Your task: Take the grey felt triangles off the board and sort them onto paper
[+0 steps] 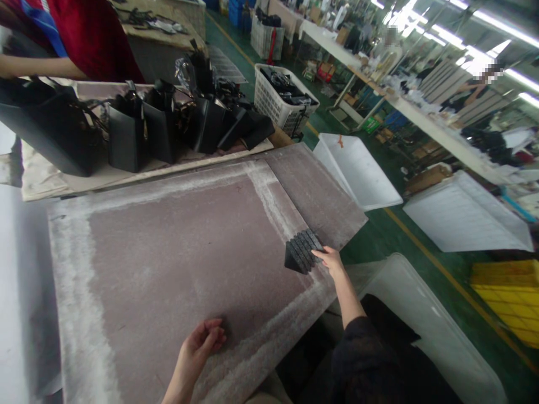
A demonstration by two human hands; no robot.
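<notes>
A fanned stack of black, pointed flat pieces (300, 252) lies on the brownish worktable (177, 252), near its right edge. My right hand (330, 260) reaches to the right end of this stack, its thumb and fingers closed on the edges of the pieces. What the pieces are made of cannot be told for sure; their edges look grey and speckled. Over the near part of the tabletop is my left hand (202, 340), fingers loosely bent and slightly apart, with nothing visible in it.
Several black bags (126, 132) stand along the table behind mine, where a person in a red top (99, 45) works. To the right on the green floor are a white basket of black items (282, 106), white bins (357, 171) and a yellow crate (507, 297). A translucent bin (438, 314) stands beside my right arm.
</notes>
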